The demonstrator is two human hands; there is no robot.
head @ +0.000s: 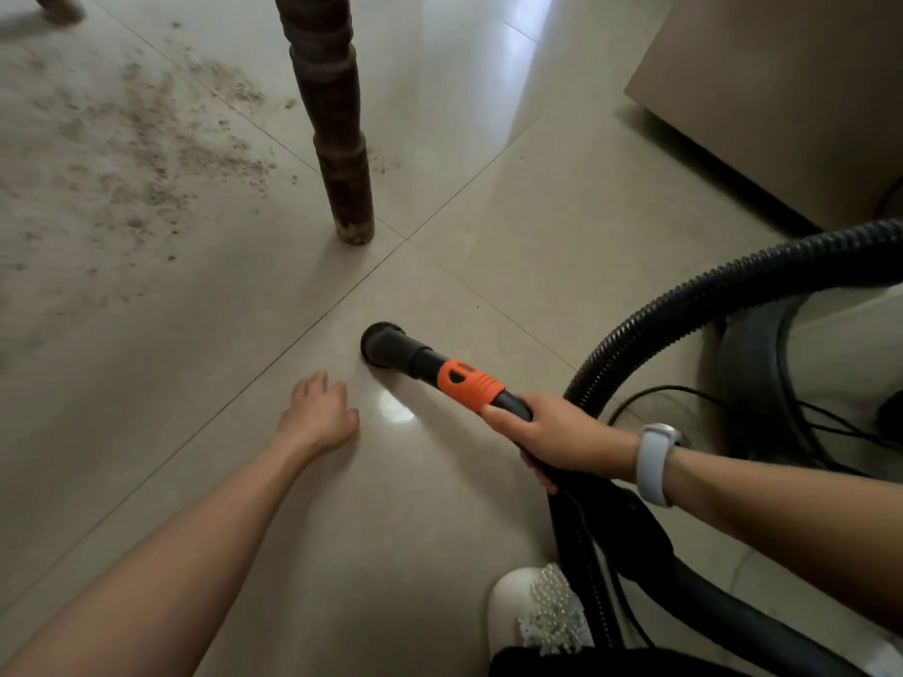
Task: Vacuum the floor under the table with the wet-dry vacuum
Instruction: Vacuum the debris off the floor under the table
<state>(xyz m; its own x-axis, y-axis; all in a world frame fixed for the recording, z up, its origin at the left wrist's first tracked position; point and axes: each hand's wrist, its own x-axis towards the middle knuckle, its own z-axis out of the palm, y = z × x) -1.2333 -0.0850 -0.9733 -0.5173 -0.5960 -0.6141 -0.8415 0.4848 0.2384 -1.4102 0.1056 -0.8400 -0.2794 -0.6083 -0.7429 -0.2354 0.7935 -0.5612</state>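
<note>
My right hand [557, 439] grips the black vacuum wand just behind its orange collar [469, 386]. The wand's round black nozzle [383, 342] touches the beige tiled floor [440, 505] near a tile joint. A ribbed black hose [708, 295] loops from the wand up to the right. My left hand [320, 412] hovers over the floor left of the nozzle, fingers relaxed and spread, holding nothing. Brown dirt [146, 153] is scattered over the tiles at upper left, beyond a dark turned table leg [337, 139].
The vacuum's body [762, 364] and black cables [830, 432] sit at the right edge. A beige cabinet [782, 105] stands at upper right. A second furniture leg [58, 4] shows at top left. A white beaded shoe [532, 613] is at the bottom.
</note>
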